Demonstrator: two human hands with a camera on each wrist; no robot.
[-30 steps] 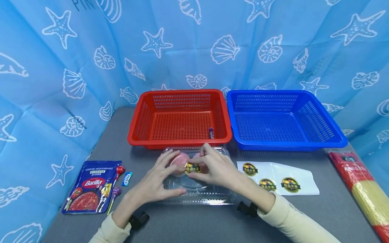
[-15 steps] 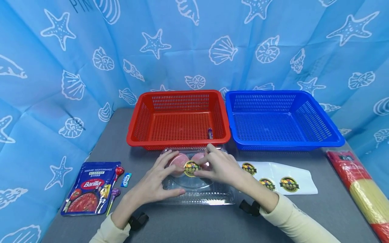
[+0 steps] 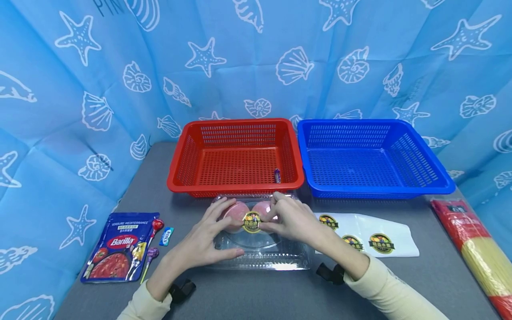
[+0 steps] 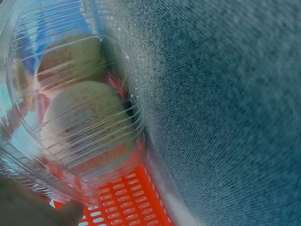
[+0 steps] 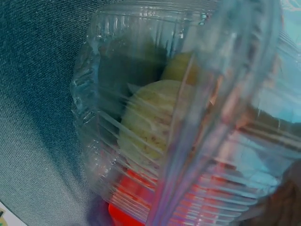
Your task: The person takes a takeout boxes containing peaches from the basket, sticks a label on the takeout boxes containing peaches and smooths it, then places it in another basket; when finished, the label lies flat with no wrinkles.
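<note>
A clear plastic clamshell box (image 3: 260, 260) lies closed on the grey table, with peaches (image 3: 262, 208) visible through its lid; the left wrist view shows a pale peach (image 4: 87, 122) behind the ribbed side. A round black-and-gold fruit sticker (image 3: 251, 222) lies on the middle of the lid. My left hand (image 3: 204, 235) rests on the lid's left side, fingers spread, one fingertip at the sticker's left edge. My right hand (image 3: 291, 220) is over the right side, its thumb touching the sticker's right edge and its other fingers bent. The right fingertips are partly hidden.
Behind the box stand a red basket (image 3: 236, 189) holding a small wrapped candy (image 3: 277, 175) and a blue basket (image 3: 376, 192). A white sticker sheet (image 3: 368, 222) and a spaghetti pack (image 3: 480, 253) lie right. A sauce pouch (image 3: 120, 246), lollipops (image 3: 152, 253) and a blue candy (image 3: 166, 236) lie left.
My right hand has shifted slightly right, its thumb sliding from the sticker's middle to its right edge, so more of the sticker shows. My left hand has hardly moved.
</note>
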